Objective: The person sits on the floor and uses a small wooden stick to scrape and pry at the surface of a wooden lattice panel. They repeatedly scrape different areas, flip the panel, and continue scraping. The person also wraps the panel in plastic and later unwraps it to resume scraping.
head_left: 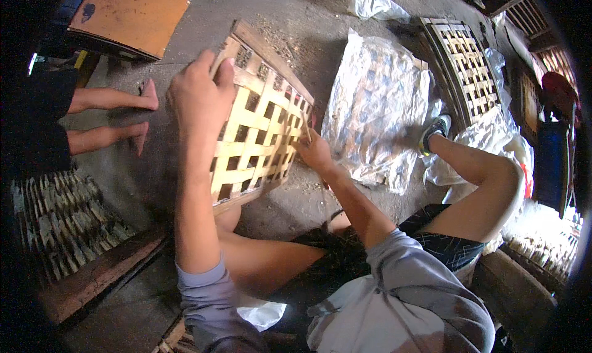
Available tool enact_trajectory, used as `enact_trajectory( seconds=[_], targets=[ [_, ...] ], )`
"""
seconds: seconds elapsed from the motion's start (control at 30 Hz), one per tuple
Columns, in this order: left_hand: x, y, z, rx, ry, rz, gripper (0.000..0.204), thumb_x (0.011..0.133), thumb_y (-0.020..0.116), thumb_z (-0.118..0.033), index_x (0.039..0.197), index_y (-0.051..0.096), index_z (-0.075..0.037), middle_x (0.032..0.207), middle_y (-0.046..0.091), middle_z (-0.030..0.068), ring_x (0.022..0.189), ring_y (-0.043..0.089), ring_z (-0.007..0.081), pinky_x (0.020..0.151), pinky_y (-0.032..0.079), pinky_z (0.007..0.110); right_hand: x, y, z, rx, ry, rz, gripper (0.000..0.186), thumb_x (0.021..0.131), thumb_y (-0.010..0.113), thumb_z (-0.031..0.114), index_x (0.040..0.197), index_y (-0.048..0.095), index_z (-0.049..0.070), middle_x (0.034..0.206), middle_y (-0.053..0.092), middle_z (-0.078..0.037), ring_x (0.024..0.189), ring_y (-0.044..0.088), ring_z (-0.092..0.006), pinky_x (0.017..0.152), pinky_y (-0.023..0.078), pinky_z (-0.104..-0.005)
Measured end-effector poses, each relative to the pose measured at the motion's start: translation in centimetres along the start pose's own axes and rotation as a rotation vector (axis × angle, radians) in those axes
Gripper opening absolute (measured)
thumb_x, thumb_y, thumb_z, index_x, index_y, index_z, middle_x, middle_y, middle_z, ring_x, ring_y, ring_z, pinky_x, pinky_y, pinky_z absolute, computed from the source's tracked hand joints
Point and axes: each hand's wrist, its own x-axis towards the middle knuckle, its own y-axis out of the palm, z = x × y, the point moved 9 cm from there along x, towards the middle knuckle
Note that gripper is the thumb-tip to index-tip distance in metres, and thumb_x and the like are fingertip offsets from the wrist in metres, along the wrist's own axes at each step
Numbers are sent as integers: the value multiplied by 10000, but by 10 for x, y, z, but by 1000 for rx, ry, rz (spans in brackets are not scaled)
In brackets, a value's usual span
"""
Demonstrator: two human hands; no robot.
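A woven bamboo lattice panel [256, 134] in a wooden frame stands tilted in front of me, above my bent leg. My left hand [200, 94] is closed around its upper left corner, with the thumb over the frame's edge. On the panel's right side, my right hand [316, 153] is closed on a thin light strip [306, 126] that sticks up beside the frame's right edge. Fingertips of the right hand are partly hidden and slightly blurred.
Crumpled clear plastic sheeting [379, 109] covers something flat on the floor. Beyond my shoe [436, 133] lie more lattice panels [465, 69]. At left are another person's bare legs [114, 100], an orange-topped box [131, 20] and a slatted bamboo surface [68, 223].
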Motion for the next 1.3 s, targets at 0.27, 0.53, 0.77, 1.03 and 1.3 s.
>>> enact_trajectory(
  seconds=[0.27, 0.53, 0.77, 1.03, 1.3],
  targets=[
    [0, -9, 5, 38, -46, -2, 263, 920, 656, -293, 909, 633, -32, 829, 681, 246, 832, 661, 474, 693, 510, 530, 13, -14, -77, 166, 121, 61, 254, 937, 706, 287, 1032, 704, 51, 798, 662, -43, 692, 662, -143, 610, 552, -328],
    [-1, 0, 18, -58, -25, 1, 285, 930, 643, -316, 907, 636, -31, 839, 675, 254, 826, 654, 477, 709, 518, 528, 7, -56, -156, 550, 266, -78, 342, 908, 750, 235, 1175, 643, 50, 743, 575, -7, 567, 558, -123, 513, 489, -290],
    [0, 7, 18, -19, -77, 28, 350, 944, 653, -366, 997, 667, -20, 900, 673, 265, 890, 644, 474, 746, 518, 461, 10, -66, -126, 115, 155, -60, 371, 935, 711, 286, 1182, 647, 17, 734, 606, -42, 693, 639, -182, 652, 529, -349],
    [-14, 12, 47, -532, -155, 358, 386, 957, 672, -348, 1128, 684, -2, 847, 700, 79, 740, 615, 128, 734, 511, 296, -56, 7, 54, 190, -313, 300, 295, 1008, 552, 200, 1215, 475, 5, 1053, 638, -173, 932, 620, -235, 822, 510, -389],
    [-89, -3, 83, -587, -422, 313, 583, 970, 634, -117, 1525, 460, -161, 1146, 705, 92, 813, 619, 94, 609, 557, 302, -88, 61, 85, -204, -645, 678, 430, 977, 602, 259, 1314, 446, 41, 941, 657, -279, 898, 661, -464, 810, 539, -514]
  ],
)
